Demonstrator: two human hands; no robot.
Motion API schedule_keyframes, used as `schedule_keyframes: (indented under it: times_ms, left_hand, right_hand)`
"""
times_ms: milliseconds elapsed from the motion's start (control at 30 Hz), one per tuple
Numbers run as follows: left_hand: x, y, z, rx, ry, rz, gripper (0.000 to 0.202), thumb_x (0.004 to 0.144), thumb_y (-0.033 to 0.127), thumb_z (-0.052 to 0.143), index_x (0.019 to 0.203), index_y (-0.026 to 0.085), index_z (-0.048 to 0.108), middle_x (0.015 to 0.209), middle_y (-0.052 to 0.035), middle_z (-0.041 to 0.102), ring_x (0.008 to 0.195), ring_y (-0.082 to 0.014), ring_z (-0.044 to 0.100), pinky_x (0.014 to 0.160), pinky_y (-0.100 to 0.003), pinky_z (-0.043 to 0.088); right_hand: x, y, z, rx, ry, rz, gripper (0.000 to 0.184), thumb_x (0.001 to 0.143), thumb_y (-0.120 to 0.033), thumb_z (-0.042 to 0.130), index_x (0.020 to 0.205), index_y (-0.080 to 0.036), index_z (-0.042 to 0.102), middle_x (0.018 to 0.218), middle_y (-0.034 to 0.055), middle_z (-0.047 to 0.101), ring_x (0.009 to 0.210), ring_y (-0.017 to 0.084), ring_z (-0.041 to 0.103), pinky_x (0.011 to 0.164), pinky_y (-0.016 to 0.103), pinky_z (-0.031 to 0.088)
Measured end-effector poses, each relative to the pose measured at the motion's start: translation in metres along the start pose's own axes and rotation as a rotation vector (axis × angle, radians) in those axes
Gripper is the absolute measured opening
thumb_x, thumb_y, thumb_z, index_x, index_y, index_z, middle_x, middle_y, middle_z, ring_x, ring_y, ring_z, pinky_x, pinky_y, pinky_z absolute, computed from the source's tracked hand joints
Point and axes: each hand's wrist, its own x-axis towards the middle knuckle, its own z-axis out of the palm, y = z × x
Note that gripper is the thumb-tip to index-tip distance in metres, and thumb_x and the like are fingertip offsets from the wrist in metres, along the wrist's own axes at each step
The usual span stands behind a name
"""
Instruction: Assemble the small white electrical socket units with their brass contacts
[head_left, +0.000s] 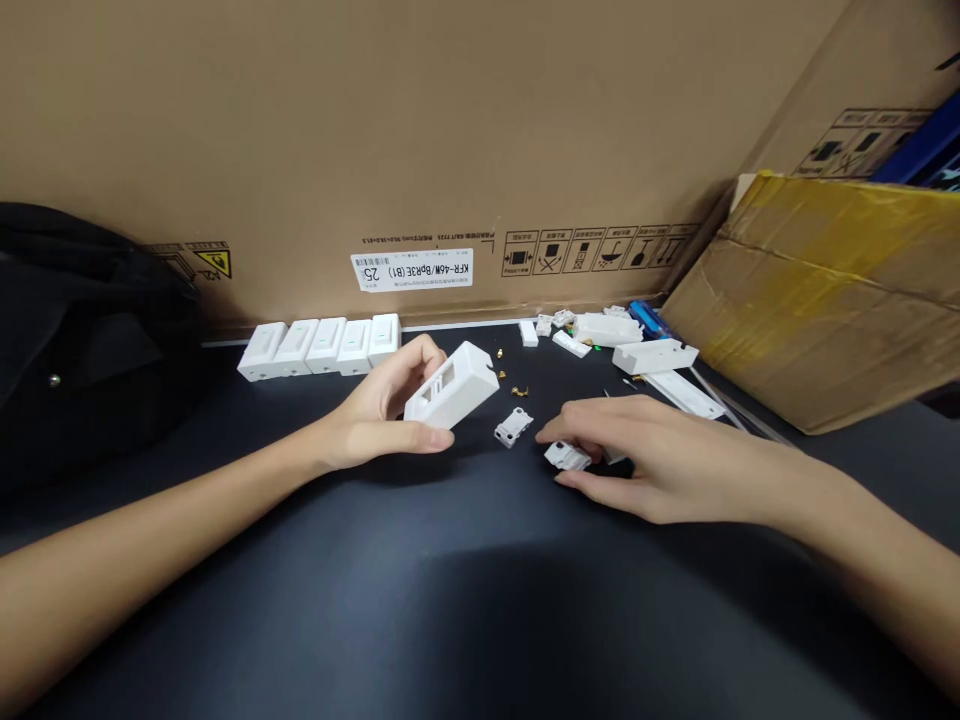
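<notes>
My left hand grips a white plastic housing, raised over the dark table and tilted, with a rectangular opening in its face. On the right, my right hand has its thumb and fingers around a small white plastic part with a dark hole; it is low at the table, and I cannot tell if it is lifted. Between the hands lies a similar small white part. Several small brass pieces are scattered just beyond it.
Several white switch units stand in a row at the back left. White casings and loose parts lie at the back right, by a blue object. A cardboard wall, a taped carton and a black bag border the table.
</notes>
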Motion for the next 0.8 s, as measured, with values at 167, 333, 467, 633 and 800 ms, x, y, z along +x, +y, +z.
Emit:
schedule_keyframes:
  times_ms: [167, 333, 467, 633, 800]
  left_hand:
    - [-0.003, 0.003, 0.004, 0.215, -0.082, 0.116, 0.046, 0.078, 0.023, 0.083, 0.093, 0.024, 0.040, 0.088, 0.0042, 0.049, 0.071, -0.0106, 0.044, 0.060, -0.023, 0.036]
    - [-0.010, 0.007, 0.014, 0.418, -0.282, 0.146, 0.044, 0.069, 0.016, 0.071, 0.099, 0.026, 0.040, 0.068, 0.0115, 0.047, 0.052, -0.0090, 0.037, 0.048, -0.024, 0.028]
    - [-0.012, 0.007, 0.020, 0.610, -0.404, 0.219, 0.037, 0.075, 0.028, 0.076, 0.102, 0.026, 0.050, 0.060, 0.0123, 0.050, 0.046, -0.0107, 0.042, 0.048, -0.026, 0.029]
    - [-0.012, 0.003, 0.021, 0.736, -0.450, 0.306, 0.040, 0.088, 0.051, 0.081, 0.108, 0.025, 0.057, 0.058, 0.0110, 0.052, 0.045, -0.0134, 0.047, 0.048, -0.029, 0.031]
    - [-0.012, 0.003, 0.019, 0.754, -0.479, 0.380, 0.043, 0.100, 0.060, 0.069, 0.121, 0.024, 0.058, 0.059, 0.0081, 0.056, 0.045, -0.0171, 0.053, 0.050, -0.032, 0.035]
  right_hand:
    - [0.001, -0.002, 0.003, -0.070, -0.024, 0.001, 0.040, 0.105, -0.032, 0.054, 0.139, -0.020, 0.073, 0.117, 0.0117, 0.075, 0.101, 0.025, 0.073, 0.087, 0.038, 0.057]
    - [0.003, 0.003, 0.006, -0.137, -0.007, 0.013, 0.044, 0.107, -0.047, 0.059, 0.140, -0.020, 0.071, 0.117, 0.0122, 0.070, 0.097, 0.027, 0.068, 0.086, 0.043, 0.057]
    - [0.007, 0.006, 0.013, -0.139, 0.125, -0.033, 0.043, 0.108, -0.048, 0.060, 0.138, -0.019, 0.068, 0.129, 0.0156, 0.065, 0.111, 0.029, 0.066, 0.095, 0.047, 0.057]
    - [0.011, 0.005, 0.022, -0.135, 0.115, -0.078, 0.045, 0.110, -0.041, 0.057, 0.152, -0.023, 0.060, 0.154, 0.0168, 0.060, 0.136, 0.032, 0.060, 0.111, 0.054, 0.052]
    - [0.012, 0.004, 0.022, -0.088, 0.053, -0.075, 0.047, 0.112, -0.039, 0.051, 0.154, -0.021, 0.061, 0.155, 0.0167, 0.065, 0.140, 0.032, 0.062, 0.114, 0.057, 0.052]
